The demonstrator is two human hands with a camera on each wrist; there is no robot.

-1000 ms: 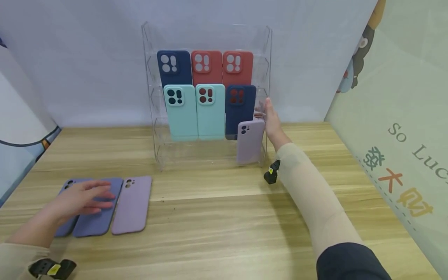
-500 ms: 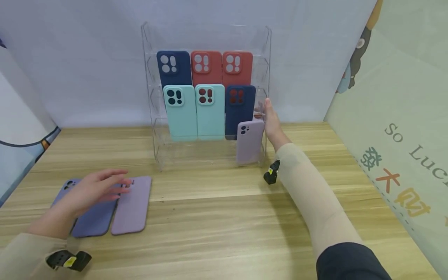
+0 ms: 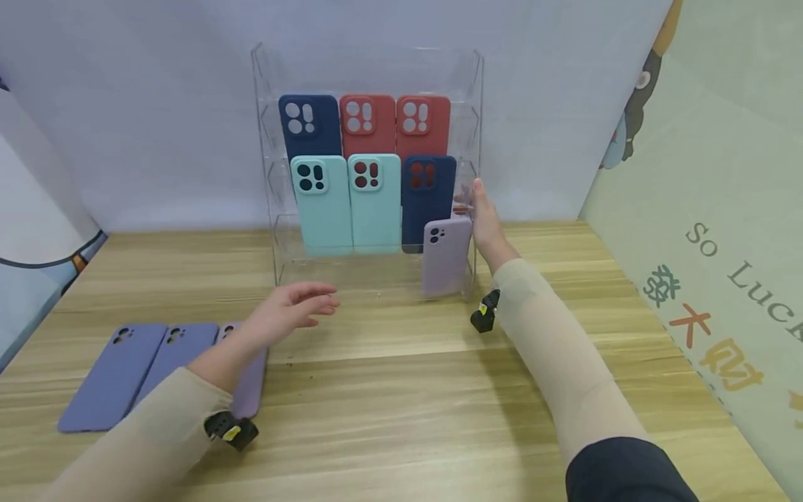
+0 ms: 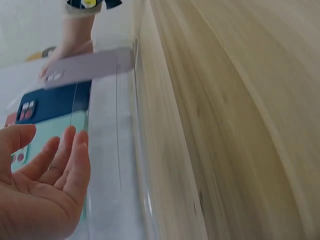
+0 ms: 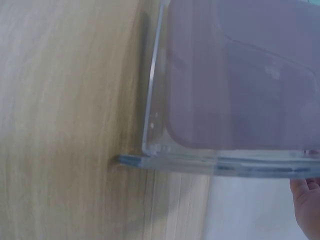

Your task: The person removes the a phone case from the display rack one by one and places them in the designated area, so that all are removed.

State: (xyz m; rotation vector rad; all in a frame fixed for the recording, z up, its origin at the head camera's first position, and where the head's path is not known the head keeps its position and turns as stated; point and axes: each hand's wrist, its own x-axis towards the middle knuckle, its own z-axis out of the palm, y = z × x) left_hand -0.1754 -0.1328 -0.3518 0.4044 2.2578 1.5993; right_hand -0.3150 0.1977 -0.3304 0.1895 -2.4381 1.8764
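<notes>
A clear acrylic display rack [image 3: 376, 277] holds phone cases in stepped rows. My right hand [image 3: 489, 230] grips the rack's right side, its fingers partly hidden behind the clear panel. Close to that hand, a light purple phone case [image 3: 445, 258] leans in the lowest row. My left hand [image 3: 285, 314] hovers in front of the rack's lower left, holding nothing, with fingers loosely bent. Beneath and left of this arm, two blue-purple cases [image 3: 113, 380] and one light purple case [image 3: 251, 394] lie flat on the table, partly covered by the sleeve.
Higher on the rack stand two mint cases [image 3: 324, 223], a navy case [image 3: 429, 209] in their row, and behind them another navy case [image 3: 314, 129] and two red cases [image 3: 368, 139]. The wooden table [image 3: 389, 418] meets a white cloth backdrop [image 3: 157, 139].
My left hand has moved right and forward, off the flat cases and over to the rack's lower left. The right hand stays at the rack's side.
</notes>
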